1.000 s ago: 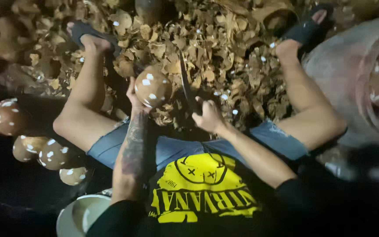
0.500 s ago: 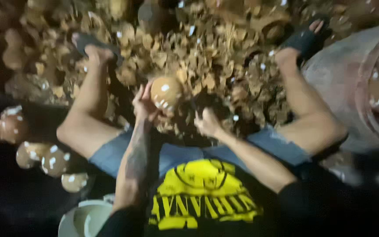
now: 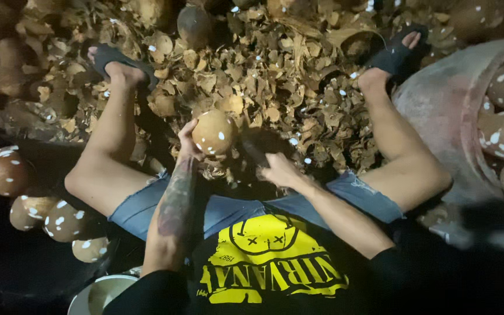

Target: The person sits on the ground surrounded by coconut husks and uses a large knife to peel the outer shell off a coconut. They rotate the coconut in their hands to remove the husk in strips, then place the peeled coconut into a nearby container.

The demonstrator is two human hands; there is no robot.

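Coconut (image 3: 214,133), round, brown and flecked with white where the shell has been chipped, sits raised in the left hand (image 3: 189,140) just above the heap of husk scraps (image 3: 275,76); the fingers curl round its near side from below, closed snugly enough to carry it, which I judge keeps the top and far face bare for working; the right hand (image 3: 278,171) hovers low beside it, close to but apart from the nut, fingers bent inward as if round a dark handle or blade (image 3: 256,153), though blur and shadow leave it unclear whether anything is truly gripped; the person sits on the ground with legs spread, so the scraps fall between the knees and the nut is held over that gap; each foot wears a dark sandal (image 3: 109,57) planted in the litter. To the person's left lie several peeled coconuts (image 3: 59,219) on a dark surface; to the right a large grey sack (image 3: 444,116) holds more of the same; a pale bowl (image 3: 103,291) shows at the lower edge near the left elbow; the left forearm crosses the lap and hides part of the shorts.
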